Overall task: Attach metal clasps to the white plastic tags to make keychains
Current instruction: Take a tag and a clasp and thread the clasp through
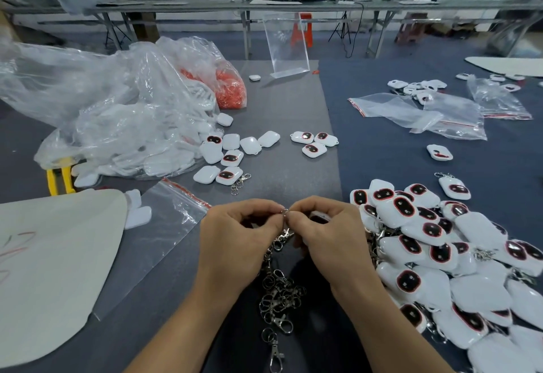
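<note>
Left hand [235, 225] curled, pinching small silver metal split ring [285, 211] | ring above near-edge middle of grey tabletop [279, 108], its silver lobster clasp [282, 239] dangling, long axis toward near edge | right hand [326, 225] pinching same ring, white plastic tag [318, 216] tucked underneath, mostly hidden | tag just right of ring; right hand likely feeds it.
</note>
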`<state>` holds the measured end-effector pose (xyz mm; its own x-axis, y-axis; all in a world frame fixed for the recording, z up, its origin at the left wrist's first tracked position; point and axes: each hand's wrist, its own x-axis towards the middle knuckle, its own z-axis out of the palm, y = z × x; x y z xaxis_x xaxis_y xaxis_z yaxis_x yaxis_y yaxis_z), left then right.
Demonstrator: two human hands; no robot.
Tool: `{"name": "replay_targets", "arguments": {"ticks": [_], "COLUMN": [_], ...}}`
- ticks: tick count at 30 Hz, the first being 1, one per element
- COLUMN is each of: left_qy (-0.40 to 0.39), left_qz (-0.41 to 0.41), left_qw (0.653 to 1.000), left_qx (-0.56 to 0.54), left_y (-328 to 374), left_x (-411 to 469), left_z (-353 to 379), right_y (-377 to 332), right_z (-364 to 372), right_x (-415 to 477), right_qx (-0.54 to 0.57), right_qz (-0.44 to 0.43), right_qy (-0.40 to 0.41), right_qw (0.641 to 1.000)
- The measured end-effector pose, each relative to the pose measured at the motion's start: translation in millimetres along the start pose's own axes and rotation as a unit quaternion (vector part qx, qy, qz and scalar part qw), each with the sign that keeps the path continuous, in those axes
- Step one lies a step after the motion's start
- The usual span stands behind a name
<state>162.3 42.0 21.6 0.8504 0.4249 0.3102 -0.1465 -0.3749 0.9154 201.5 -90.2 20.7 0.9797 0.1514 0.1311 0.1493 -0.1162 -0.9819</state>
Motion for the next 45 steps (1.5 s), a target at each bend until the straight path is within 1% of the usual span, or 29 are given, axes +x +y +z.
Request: {"name": "replay_targets", "arguments": {"ticks": [5, 9, 13, 14, 15, 17, 18, 20, 21, 23, 24, 25, 28, 29, 30, 31, 32, 33, 34, 35, 36, 38, 42, 45], "left_qy": [0.006, -0.011, -0.068, -0.057, -0.031, 0.042, 0.071, 0.105, 0.113, 0.120, 0.119, 0.117, 0.105, 0.098, 0.090, 0.081, 0.069, 0.053, 0.033, 0.009, -0.017, -0.053, -0.067, -0.073], "left_qz": [0.018, -0.006, -0.038, -0.049, -0.067, -0.097, -0.104, -0.109, -0.111, -0.113, -0.113, -0.112, -0.099, -0.090, -0.077, -0.055, -0.022, 0.020, 0.062, 0.093, 0.105, 0.088, 0.056, 0.035], "left_qw": [0.998, 1.000, 0.996, 0.996, 0.995, 0.988, 0.985, 0.980, 0.978, 0.977, 0.977, 0.979, 0.987, 0.990, 0.993, 0.995, 0.995, 0.990, 0.980, 0.969, 0.963, 0.967, 0.985, 0.992], "left_qx": [0.060, 0.017, -0.039, -0.051, -0.071, -0.110, -0.120, -0.131, -0.134, -0.137, -0.133, -0.125, -0.067, -0.042, -0.012, 0.023, 0.070, 0.129, 0.188, 0.230, 0.248, 0.232, 0.150, 0.101], "left_y": [2, 1, 1, -1, -2, -6, -8, -10, -11, -12, -12, -13, -16, -17, -18, -17, -15, -12, -9, -7, -5, -3, -4, -6], "left_x": [-3, -1, 3, 5, 8, 16, 19, 24, 25, 26, 26, 27, 27, 26, 25, 23, 21, 17, 12, 7, 4, 1, 2, 4], "left_z": [-1, -2, -4, -5, -6, -9, -11, -15, -17, -19, -19, -19, -20, -20, -20, -20, -19, -18, -17, -15, -12, -7, -2, -3], "right_y": [0, 0, -2, -1, 1, 1, -1, -5, -7, -12, -14, -15, -17, -17, -17, -16, -12, -8, -3, -1, 0, -1, 0, -1], "right_z": [-2, -4, -4, -5, -5, -4, -2, 6, 10, 18, 19, 19, 9, 4, -1, -6, -11, -16, -20, -22, -22, -18, -2, 0], "right_x": [-1, -2, -1, -1, -1, -3, -4, -9, -12, -16, -17, -17, -20, -22, -21, -20, -16, -10, -4, 0, 2, 2, -5, -6], "right_qx": [-0.056, -0.064, -0.042, -0.046, -0.072, -0.180, -0.235, -0.324, -0.358, -0.390, -0.388, -0.377, -0.311, -0.277, -0.229, -0.166, -0.094, -0.027, 0.023, 0.052, 0.058, 0.006, -0.157, -0.181], "right_qz": [-0.028, -0.044, -0.033, -0.027, -0.030, -0.053, -0.064, -0.077, -0.086, -0.119, -0.127, -0.120, -0.077, -0.060, -0.037, -0.006, 0.024, 0.051, 0.073, 0.088, 0.090, 0.066, -0.011, -0.041], "right_qy": [0.017, 0.020, 0.010, 0.013, 0.022, 0.027, 0.010, -0.078, -0.133, -0.221, -0.248, -0.266, -0.296, -0.289, -0.257, -0.201, -0.125, -0.057, -0.012, 0.012, 0.019, 0.015, -0.033, -0.036], "right_qw": [0.998, 0.997, 0.999, 0.998, 0.997, 0.982, 0.970, 0.940, 0.920, 0.886, 0.879, 0.879, 0.900, 0.914, 0.938, 0.965, 0.987, 0.997, 0.997, 0.995, 0.994, 0.998, 0.987, 0.982]}}
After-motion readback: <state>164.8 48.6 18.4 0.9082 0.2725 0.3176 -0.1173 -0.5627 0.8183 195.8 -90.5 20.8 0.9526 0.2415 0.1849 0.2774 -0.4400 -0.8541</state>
